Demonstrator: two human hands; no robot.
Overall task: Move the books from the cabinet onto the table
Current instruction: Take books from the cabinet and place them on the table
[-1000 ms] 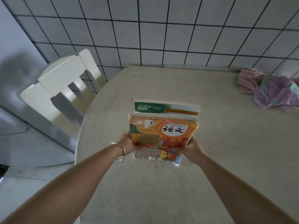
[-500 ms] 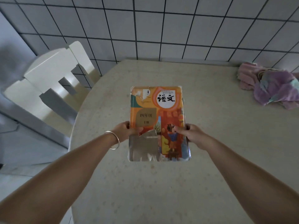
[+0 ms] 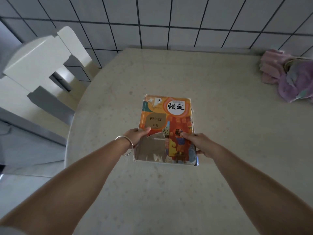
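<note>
- A person's left hand [image 3: 136,135] and right hand [image 3: 197,143] grip a stack of books [image 3: 166,130] by its near corners, at the centre of the frame, over a pale speckled table [image 3: 220,99].
- Each hand pinches the stack, thumb on the orange top cover and fingers tucked beneath, out of sight; neither hand is spread, and they stand well apart on opposite sides.
- The two-sided hold reads as a way to keep the loose stack square while it is lowered; the top cover is torn at its lower left, where a one-handed grip could tear it further.
- The stack lies nearly flat and face up, its far edge toward the tiled wall [image 3: 169,19] at the top of the frame; whether it rests fully on the table cannot be told, though it looks at or just above the surface.
- Against the frame a second back, the stack has tipped from a steep, edge-on tilt, when a green book showed behind the orange one, to flat; the green book is now hidden below.
- The thumbs have come over onto the cover, and the view has dropped lower.
- A white chair [image 3: 39,65] stands at upper left; a crumpled cloth [image 3: 291,77] lies at upper right, well apart from the books.
- A bangle [image 3: 126,145] circles the left wrist.
</note>
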